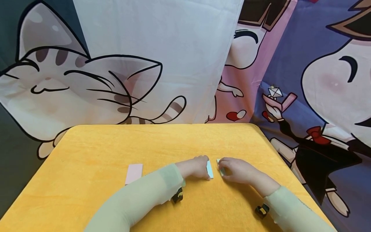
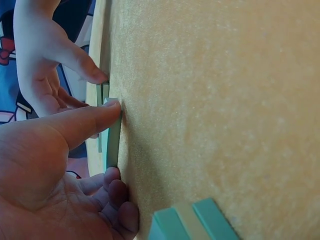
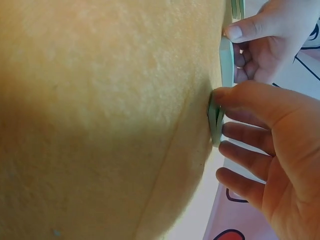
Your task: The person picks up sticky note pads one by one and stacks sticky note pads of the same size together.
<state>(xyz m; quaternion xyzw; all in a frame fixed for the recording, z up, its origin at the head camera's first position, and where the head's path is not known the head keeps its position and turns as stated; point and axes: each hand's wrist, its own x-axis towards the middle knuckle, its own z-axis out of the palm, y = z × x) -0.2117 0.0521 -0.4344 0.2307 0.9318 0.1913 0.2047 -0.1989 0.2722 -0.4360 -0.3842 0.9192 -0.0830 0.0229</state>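
Note:
Near the middle of the yellow table, my left hand (image 1: 198,166) pinches a flat rectangular block (image 1: 210,169), pale blue on top with green sides, between thumb and fingers. It lies on or very near the table. Just to its right, my right hand (image 1: 239,170) pinches a thin greenish piece (image 1: 220,167) by its edges. In the right wrist view this piece (image 3: 215,120) shows two thin layers, slightly parted. A small gap separates the two held things. Most of the right-hand piece is hidden by fingers in the head view.
A pale pink flat rectangle (image 1: 134,173) lies left of my left forearm, partly covered by the sleeve. Green blocks (image 2: 215,220) with a tan gap between them stand at the bottom of the left wrist view. A cartoon-printed cloth (image 1: 156,29) hangs behind the yellow table (image 1: 162,138).

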